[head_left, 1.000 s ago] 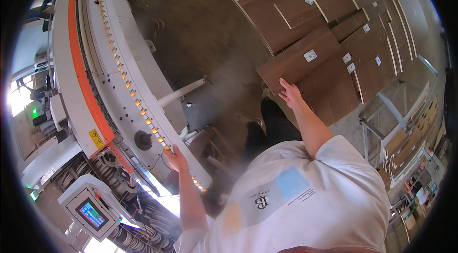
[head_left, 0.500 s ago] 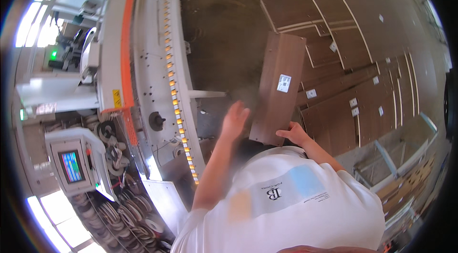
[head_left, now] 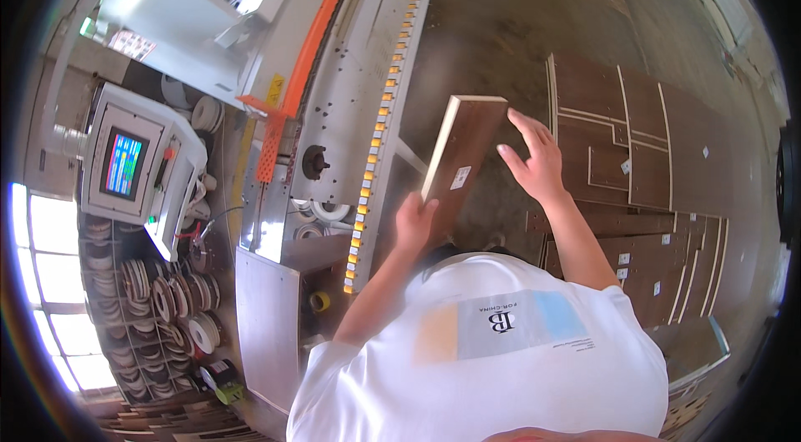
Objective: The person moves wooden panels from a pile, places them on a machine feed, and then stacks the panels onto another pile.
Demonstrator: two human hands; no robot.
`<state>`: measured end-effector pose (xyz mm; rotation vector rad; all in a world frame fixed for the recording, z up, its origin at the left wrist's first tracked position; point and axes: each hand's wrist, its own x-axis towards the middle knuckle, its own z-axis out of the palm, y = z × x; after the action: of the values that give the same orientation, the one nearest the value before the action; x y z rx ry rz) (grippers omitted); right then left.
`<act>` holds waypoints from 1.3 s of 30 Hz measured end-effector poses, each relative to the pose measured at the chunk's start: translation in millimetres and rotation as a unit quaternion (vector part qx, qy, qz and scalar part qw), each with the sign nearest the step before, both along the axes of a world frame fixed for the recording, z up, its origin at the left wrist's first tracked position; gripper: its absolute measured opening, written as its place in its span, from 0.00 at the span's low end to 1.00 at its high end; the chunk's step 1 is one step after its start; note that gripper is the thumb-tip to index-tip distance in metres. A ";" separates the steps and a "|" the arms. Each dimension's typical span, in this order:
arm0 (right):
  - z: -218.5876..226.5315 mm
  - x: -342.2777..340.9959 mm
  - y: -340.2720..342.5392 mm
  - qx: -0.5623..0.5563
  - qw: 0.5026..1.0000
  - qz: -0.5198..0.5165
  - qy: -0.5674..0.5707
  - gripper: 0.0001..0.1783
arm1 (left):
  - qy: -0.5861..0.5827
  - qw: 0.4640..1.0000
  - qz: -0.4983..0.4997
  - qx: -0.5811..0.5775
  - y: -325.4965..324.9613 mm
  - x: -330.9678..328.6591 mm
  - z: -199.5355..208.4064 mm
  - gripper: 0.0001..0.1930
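A long brown wood-grain board (head_left: 469,160) with a white label and a pale raw left edge is held up in front of me, tilted away. My left hand (head_left: 415,221) is closed on its left edge near the lower end, thumb lying over the face. At the far right corner of the board is my right hand (head_left: 536,157), with fingers stretched and thumb apart. Its fingertips are at or just beside the edge; whether they touch I cannot tell. The lower end of the board is partly hidden by my shirt.
Left of me runs a long machine with an orange rail (head_left: 321,33) and a row of yellow rollers (head_left: 383,111). A control panel with a screen (head_left: 125,163) stands farther left, above racked rolls of edging (head_left: 163,296). Stacked brown panels (head_left: 692,146) lie to the right.
The board has swung left toward the machine and now shows its pale edge. My left hand has taken hold of it, while my right hand has left the lower end for the far corner.
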<state>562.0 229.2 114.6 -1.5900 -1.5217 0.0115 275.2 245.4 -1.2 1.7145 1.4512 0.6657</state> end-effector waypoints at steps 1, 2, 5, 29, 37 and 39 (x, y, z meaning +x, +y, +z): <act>12.0 -12.1 14.8 0.025 0.999 0.028 -0.011 0.25 | 0.032 0.999 -0.004 0.023 -0.4 -8.2 -2.9 0.11; 16.7 -22.0 28.7 0.018 0.998 0.058 -0.012 0.26 | 0.038 0.998 -0.008 0.046 -1.6 -14.2 -1.9 0.11; 22.8 -49.9 59.3 -0.003 0.991 0.135 0.007 0.27 | 0.036 0.995 -0.001 0.095 -4.5 -31.4 -0.1 0.11; -186.3 -8.0 -40.2 -0.507 0.858 0.054 0.068 0.32 | -0.395 0.766 0.505 -0.045 116.4 -208.0 -106.5 0.28; -249.7 18.6 -112.5 -0.583 0.800 0.040 0.137 0.31 | -0.426 0.764 0.484 -0.020 147.6 -214.7 -86.9 0.40; -252.7 13.2 -113.9 -0.597 0.789 0.035 0.139 0.30 | -0.436 0.753 0.492 -0.015 155.4 -215.1 -89.4 0.41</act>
<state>575.2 115.3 -138.1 -2.2938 -1.3416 1.4454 60.1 400.8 -90.6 0.2678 1.4927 1.6866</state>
